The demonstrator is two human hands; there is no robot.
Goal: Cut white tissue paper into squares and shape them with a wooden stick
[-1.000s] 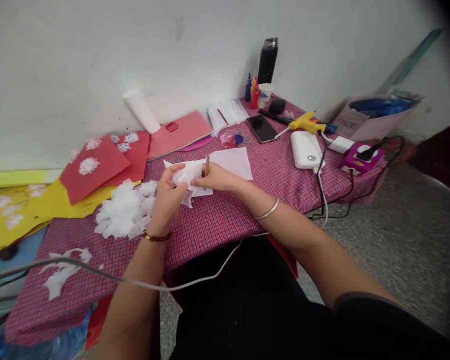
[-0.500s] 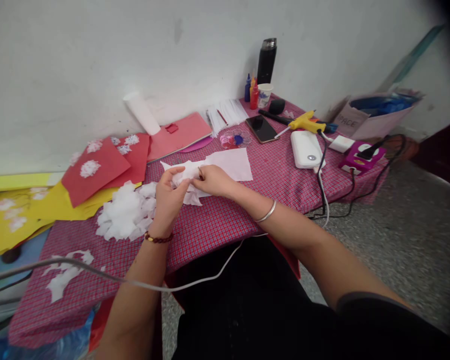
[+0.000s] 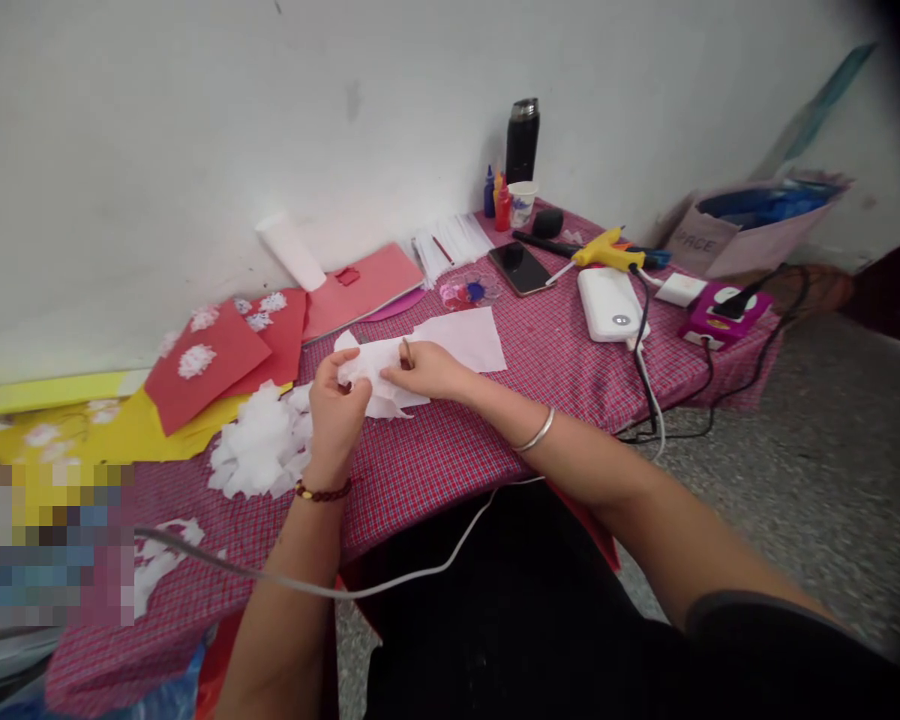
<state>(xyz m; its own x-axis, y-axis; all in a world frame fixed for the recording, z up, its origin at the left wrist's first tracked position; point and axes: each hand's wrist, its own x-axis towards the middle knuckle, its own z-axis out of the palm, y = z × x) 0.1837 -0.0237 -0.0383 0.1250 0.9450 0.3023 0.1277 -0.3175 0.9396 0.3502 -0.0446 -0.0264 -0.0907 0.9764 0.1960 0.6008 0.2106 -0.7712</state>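
White tissue paper (image 3: 373, 360) is held up between my two hands over the checked tablecloth. My left hand (image 3: 336, 408) grips its left side, thumb and fingers curled around it. From the right, my right hand (image 3: 431, 370) pinches the same tissue; a thin brownish edge shows by its fingers, too small to make out. Beneath and behind lies a flat pale sheet (image 3: 471, 338). Close to my left wrist is a heap of torn white tissue pieces (image 3: 255, 445).
Left are red card sheets (image 3: 208, 365) with tissue blossoms, yellow paper (image 3: 142, 425) and tissue scraps (image 3: 150, 575). Right are a phone (image 3: 521, 268), yellow glue gun (image 3: 604, 250), white power bank (image 3: 611, 305) and purple extension box (image 3: 724, 315). A cable (image 3: 390, 580) crosses before me.
The tissue appears flatter and more spread out between my hands, and my left fingers have opened a little wider. The view has shifted slightly.
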